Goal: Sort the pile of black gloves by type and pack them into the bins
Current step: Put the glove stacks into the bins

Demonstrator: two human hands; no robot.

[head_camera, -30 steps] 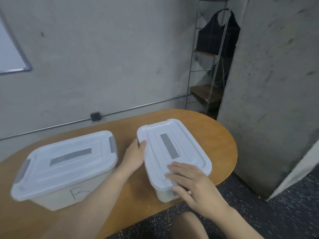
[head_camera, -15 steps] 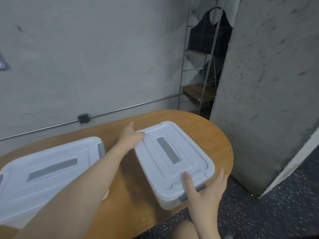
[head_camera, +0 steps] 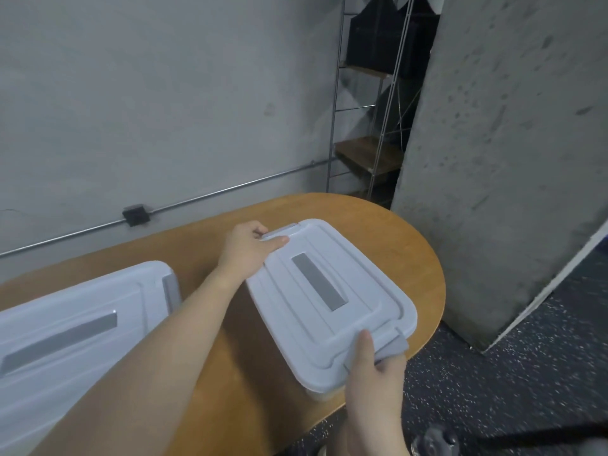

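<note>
1. The wooden table [head_camera: 401, 245] lies under both hands and carries 2 lidded white bins; no pile of black gloves is in view, so I cannot tell whether sorting has begun or is finished.
2. The larger bin [head_camera: 65, 327] sits well off to the left of the left fingers, lid on, untouched.
3. The smaller bin [head_camera: 325, 301] lies between the 2 hands, its lid [head_camera: 362, 291] still seated. By my judgement the step in hand is working the latches, to open or to lock it.
4. The left hand [head_camera: 245, 255] pinches the far grey latch [head_camera: 283, 231], thumb on top, fingers curled beneath.
5. The right hand [head_camera: 375, 386] grips the near latch [head_camera: 394, 345], thumb pressed on the lid edge, fingers tucked below.
6. Nothing stands between fingers and latches; the wire shelf [head_camera: 371, 153] and concrete pillar [head_camera: 510, 159] stand well beyond them.
</note>
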